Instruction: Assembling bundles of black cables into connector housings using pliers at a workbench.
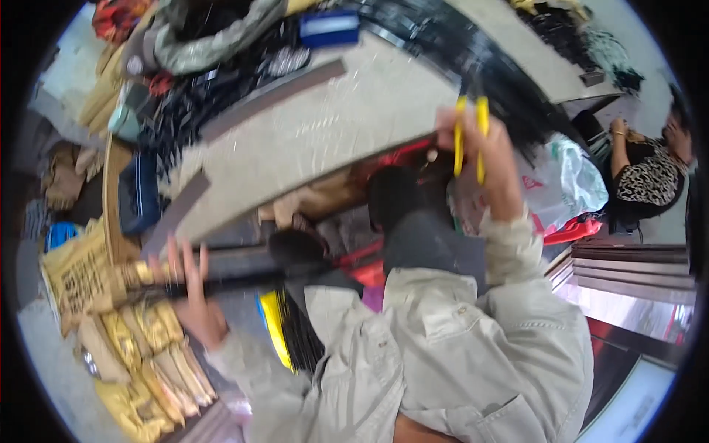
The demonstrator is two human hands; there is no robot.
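Observation:
My right hand (501, 159) is raised over the right part of the table edge, its fingers closed around pliers with yellow handles (482, 112). The dark head of the pliers points away from me and is blurred. My left hand (196, 299) is at the lower left with its fingers stretched up and apart. Beside its palm runs a long black strip or bundle (244, 279) toward my lap; motion blur hides whether they touch. A sheaf of thin black strands with a yellow and blue wrap (277, 328) rests by my left side.
Ahead is a pale table (332, 111) with piles of black strips (199, 111), a blue box (329, 28) and brown flat bars (273, 100). Tan packets (140, 362) lie at lower left. A white plastic bag (565, 181) hangs at right, near another person (650, 173).

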